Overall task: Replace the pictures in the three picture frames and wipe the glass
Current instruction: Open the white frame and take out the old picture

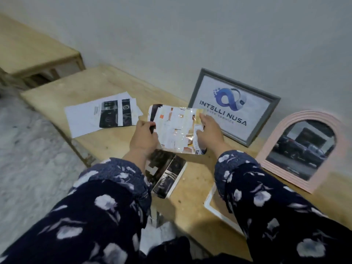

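Grey frame [234, 106] and pink frame [302, 149] filled at right; both hands [144, 138] [208, 132] grip taped-up backing sheet [176, 128], white frame [219, 208] still empty.

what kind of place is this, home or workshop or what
Probably a plain indoor room set up as a simple work area, not clearly a home. A bare wooden table stands against a blank wall, with a framed company logo leaning there and a rough grey floor.

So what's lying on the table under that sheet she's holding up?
A dark printed photo lies under the taped sheet, on the table. Its upper part is covered by the sheet and the left hand.
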Tool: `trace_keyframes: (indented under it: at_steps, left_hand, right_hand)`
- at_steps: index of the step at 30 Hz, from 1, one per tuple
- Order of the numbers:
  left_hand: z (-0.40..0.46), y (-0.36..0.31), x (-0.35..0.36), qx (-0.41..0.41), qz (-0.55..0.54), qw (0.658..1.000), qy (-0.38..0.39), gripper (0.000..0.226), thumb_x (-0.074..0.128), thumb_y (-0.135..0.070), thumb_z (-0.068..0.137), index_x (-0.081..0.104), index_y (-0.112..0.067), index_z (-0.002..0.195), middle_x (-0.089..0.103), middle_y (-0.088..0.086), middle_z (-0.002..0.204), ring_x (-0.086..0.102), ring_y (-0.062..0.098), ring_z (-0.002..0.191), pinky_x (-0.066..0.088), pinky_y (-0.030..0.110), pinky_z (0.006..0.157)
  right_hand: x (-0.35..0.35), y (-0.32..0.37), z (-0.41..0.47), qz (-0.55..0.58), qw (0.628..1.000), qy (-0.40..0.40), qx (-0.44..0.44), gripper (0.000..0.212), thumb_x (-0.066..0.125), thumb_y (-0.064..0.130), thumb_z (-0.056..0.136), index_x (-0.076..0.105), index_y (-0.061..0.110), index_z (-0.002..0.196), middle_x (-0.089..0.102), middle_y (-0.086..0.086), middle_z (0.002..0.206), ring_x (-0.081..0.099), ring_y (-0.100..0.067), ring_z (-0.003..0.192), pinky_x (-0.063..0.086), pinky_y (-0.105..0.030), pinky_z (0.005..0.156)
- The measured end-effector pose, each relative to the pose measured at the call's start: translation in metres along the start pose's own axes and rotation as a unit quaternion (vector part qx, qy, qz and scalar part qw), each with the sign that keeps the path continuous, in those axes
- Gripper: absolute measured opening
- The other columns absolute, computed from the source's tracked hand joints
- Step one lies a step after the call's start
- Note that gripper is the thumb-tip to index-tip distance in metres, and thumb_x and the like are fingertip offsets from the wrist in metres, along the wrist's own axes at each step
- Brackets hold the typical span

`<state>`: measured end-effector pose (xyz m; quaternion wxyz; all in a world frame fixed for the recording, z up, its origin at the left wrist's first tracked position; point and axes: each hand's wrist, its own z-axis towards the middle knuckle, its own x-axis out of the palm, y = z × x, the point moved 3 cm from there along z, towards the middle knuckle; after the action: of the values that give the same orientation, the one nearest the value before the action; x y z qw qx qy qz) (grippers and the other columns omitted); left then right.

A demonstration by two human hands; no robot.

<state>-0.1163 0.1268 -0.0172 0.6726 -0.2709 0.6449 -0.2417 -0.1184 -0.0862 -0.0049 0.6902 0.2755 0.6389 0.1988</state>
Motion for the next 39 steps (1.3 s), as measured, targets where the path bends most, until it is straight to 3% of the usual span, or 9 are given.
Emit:
trace_keyframes:
  at_steps: [4,7,18,22,25,28,30,35,39]
  left_hand:
    - [0.016,0.052,-0.040,-0.053,0.018,0.998,-0.037,0.046,0.048,-0.019,0.098,0.042,-0.011,0.142,0.030,0.007,0.142,0.051,0.026,0.116,0.043,0.038,0.100]
    - [0.033,0.084,-0.063,-0.077,0.029,0.995,-0.048,0.051,0.048,-0.016,0.096,0.036,-0.011,0.145,0.025,0.007,0.143,0.050,0.029,0.116,0.046,0.041,0.095]
    - [0.152,0.200,-0.100,-0.105,0.088,0.990,0.021,0.057,0.057,-0.019,0.089,0.035,-0.014,0.141,0.019,0.006,0.147,0.038,0.030,0.127,0.044,0.044,0.093]
    - [0.176,0.222,-0.094,-0.090,0.175,0.977,0.078,0.063,0.057,-0.030,0.091,0.029,-0.018,0.146,0.014,0.008,0.153,0.022,0.031,0.137,0.032,0.048,0.105]
    - [0.180,0.234,-0.088,-0.070,0.245,0.963,0.092,0.052,0.054,-0.039,0.092,0.037,-0.023,0.138,0.005,0.007,0.157,0.011,0.032,0.141,0.016,0.049,0.113]
    - [0.178,0.238,-0.086,-0.033,0.255,0.964,0.071,0.041,0.051,-0.040,0.090,0.046,-0.025,0.128,0.023,0.003,0.144,0.021,0.032,0.132,0.009,0.050,0.114]
    - [0.179,0.236,-0.085,-0.007,0.258,0.963,0.082,0.036,0.045,-0.037,0.090,0.047,-0.026,0.125,0.034,0.001,0.132,0.029,0.029,0.126,0.009,0.050,0.113]
    - [0.177,0.229,-0.089,0.005,0.293,0.950,0.110,0.038,0.033,-0.040,0.096,0.046,-0.025,0.128,0.038,0.001,0.130,0.028,0.026,0.127,0.003,0.051,0.113]
    - [0.156,0.211,-0.084,0.010,0.287,0.952,0.106,0.040,0.034,-0.039,0.098,0.042,-0.023,0.133,0.032,0.004,0.135,0.027,0.026,0.127,0.015,0.046,0.109]
  right_hand:
    - [0.058,0.053,0.035,-0.074,0.991,0.094,-0.062,0.079,0.058,0.015,0.089,0.013,0.017,0.153,0.015,-0.002,0.160,0.022,-0.023,0.144,0.024,-0.035,0.116]
    - [0.092,0.087,0.058,-0.120,0.981,0.112,-0.098,0.085,0.058,0.019,0.086,0.006,0.018,0.154,0.008,0.000,0.161,0.026,-0.028,0.141,0.031,-0.045,0.112]
    - [0.218,0.161,0.146,-0.179,0.974,0.123,-0.056,0.086,0.058,0.022,0.087,0.003,0.017,0.153,-0.001,0.002,0.161,0.023,-0.028,0.137,0.028,-0.042,0.106]
    - [0.249,0.160,0.162,-0.205,0.968,0.142,-0.025,0.086,0.059,0.032,0.088,0.005,0.017,0.153,-0.003,0.002,0.161,0.018,-0.028,0.140,0.026,-0.043,0.108]
    - [0.262,0.156,0.164,-0.186,0.976,0.111,-0.002,0.066,0.059,0.029,0.085,0.030,0.022,0.145,0.005,-0.005,0.159,0.015,-0.030,0.141,0.020,-0.044,0.111]
    - [0.266,0.159,0.162,-0.228,0.972,0.042,-0.023,0.035,0.057,0.024,0.084,0.054,0.023,0.119,0.034,-0.007,0.134,0.033,-0.029,0.121,0.029,-0.040,0.101]
    - [0.269,0.160,0.158,-0.251,0.965,0.067,-0.039,0.023,0.050,0.022,0.087,0.057,0.026,0.108,0.043,-0.003,0.121,0.038,-0.027,0.113,0.031,-0.039,0.097]
    - [0.263,0.154,0.141,-0.180,0.978,0.106,-0.019,0.030,0.045,0.017,0.088,0.055,0.032,0.111,0.049,0.003,0.124,0.038,-0.024,0.120,0.026,-0.039,0.105]
    - [0.236,0.144,0.110,-0.160,0.983,0.088,0.005,0.038,0.048,0.018,0.088,0.052,0.028,0.124,0.047,-0.001,0.127,0.036,-0.025,0.121,0.029,-0.037,0.099]
